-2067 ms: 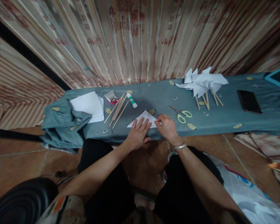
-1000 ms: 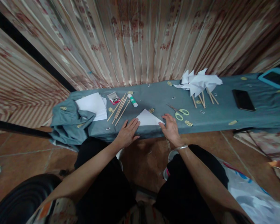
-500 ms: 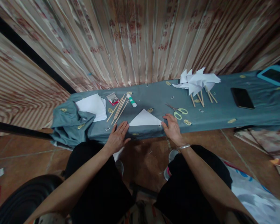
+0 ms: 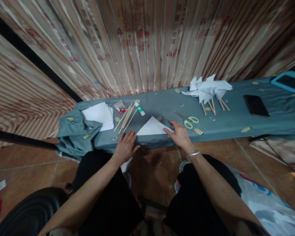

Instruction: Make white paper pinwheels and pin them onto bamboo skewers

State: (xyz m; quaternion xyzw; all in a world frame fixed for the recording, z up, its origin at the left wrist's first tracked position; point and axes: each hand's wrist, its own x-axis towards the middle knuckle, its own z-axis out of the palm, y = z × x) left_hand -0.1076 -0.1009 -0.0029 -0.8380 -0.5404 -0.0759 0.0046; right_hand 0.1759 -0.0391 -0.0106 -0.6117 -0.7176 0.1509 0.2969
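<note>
While hands (image 4: 124, 146) (image 4: 181, 135) flank it, white paper (image 4: 151, 127) lies folded.

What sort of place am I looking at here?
Probably a makeshift craft corner, perhaps in a home. A narrow, cloth-covered table stands before a patterned curtain, and on it lie a folded white paper, scissors and what look like paper pinwheels.

We find light dim and muted; source we cannot tell. Folded paper (image 4: 152, 127) near dial's centre and paper stack (image 4: 99, 114) at nine o'clock read brightest. Curtain (image 4: 137, 49) at twelve shows pale sheen streaks, darkening toward two. Floor (image 4: 157, 177) at six lies shadowed. We see plastic bag (image 4: 267, 200) at four stretched, soft in detail.
</note>
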